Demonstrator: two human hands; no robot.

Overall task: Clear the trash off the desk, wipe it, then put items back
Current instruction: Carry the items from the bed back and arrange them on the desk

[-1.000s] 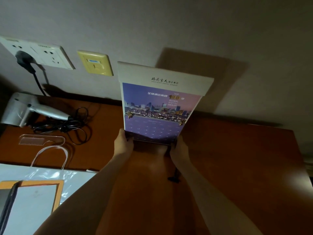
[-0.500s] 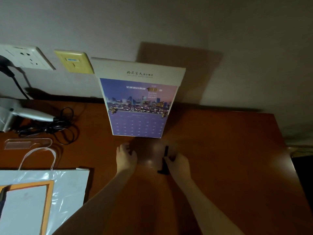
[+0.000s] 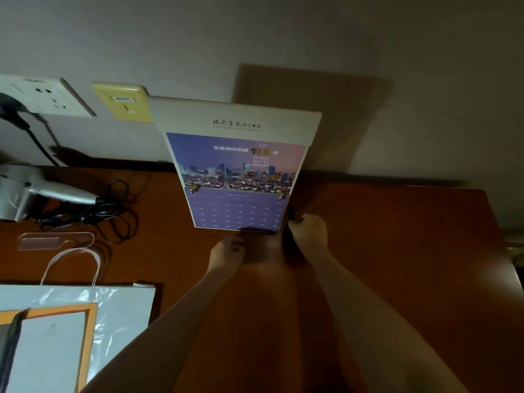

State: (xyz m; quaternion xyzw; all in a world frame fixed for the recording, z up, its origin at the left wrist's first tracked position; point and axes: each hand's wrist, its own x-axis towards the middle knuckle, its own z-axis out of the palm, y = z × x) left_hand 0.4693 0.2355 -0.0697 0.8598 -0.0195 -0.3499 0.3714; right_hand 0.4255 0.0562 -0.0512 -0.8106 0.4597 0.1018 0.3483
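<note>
The hair dryer (image 3: 34,191) is cut off at the left edge; calendar (image 3: 236,177) dates are illegible.

On the desk (image 3: 397,251) the calendar (image 3: 238,180) stands against the wall, hair dryer (image 3: 42,191) left, bag (image 3: 85,321) nearer.

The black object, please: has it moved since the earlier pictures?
Yes. The black object, gripped by the right hand, is now nearer the wall, beside the calendar.

One calendar (image 3: 236,177), standing on one worktop (image 3: 397,251). Two hands: left hand (image 3: 226,251), right hand (image 3: 309,231). One small black object (image 3: 287,238) in the right hand's grip; kind unclear. One hair dryer (image 3: 42,191). One clear comb (image 3: 54,240). One white bag (image 3: 122,307). Two wall plates: one white socket (image 3: 45,95), one yellow plate (image 3: 124,102).
</note>
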